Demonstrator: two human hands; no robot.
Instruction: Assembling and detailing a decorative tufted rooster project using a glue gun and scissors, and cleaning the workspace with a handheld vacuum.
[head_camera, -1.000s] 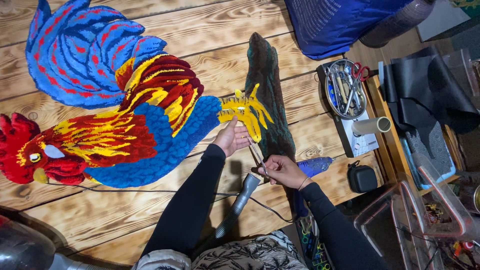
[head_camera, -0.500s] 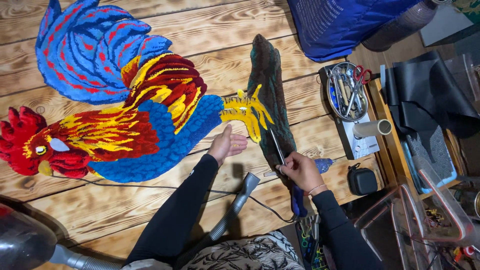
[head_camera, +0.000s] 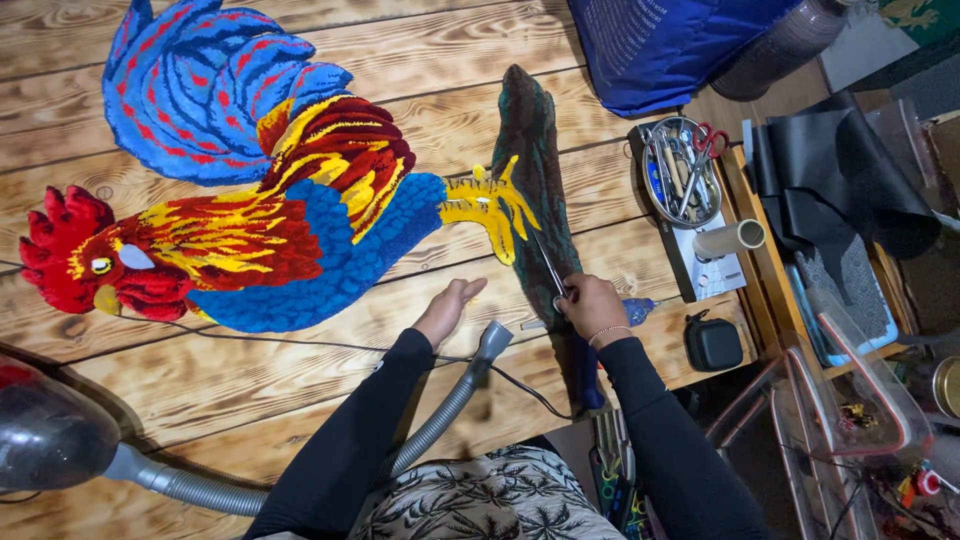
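Observation:
A tufted rug shaped like a rooster (head_camera: 260, 210), blue, red and yellow, lies flat on a wooden board (head_camera: 250, 370). Its yellow foot (head_camera: 490, 205) rests against a dark brown-green tufted perch piece (head_camera: 535, 180). My right hand (head_camera: 592, 305) grips long thin scissors (head_camera: 548, 265) whose tips point up at the perch just below the yellow foot. My left hand (head_camera: 448, 308) lies flat on the board beside the rooster's blue belly, fingers together, holding nothing.
A grey vacuum hose (head_camera: 440, 410) with its nozzle lies between my arms, and a dark canister (head_camera: 50, 435) sits at the lower left. At the right stand a round tray of scissors and tools (head_camera: 682, 170), a cardboard tube (head_camera: 730, 240), a black case (head_camera: 712, 343), a blue bag (head_camera: 660, 45).
My left hand has slid down off the yellow foot to the bare board. My right hand has moved right with the scissors, now aimed at the perch.

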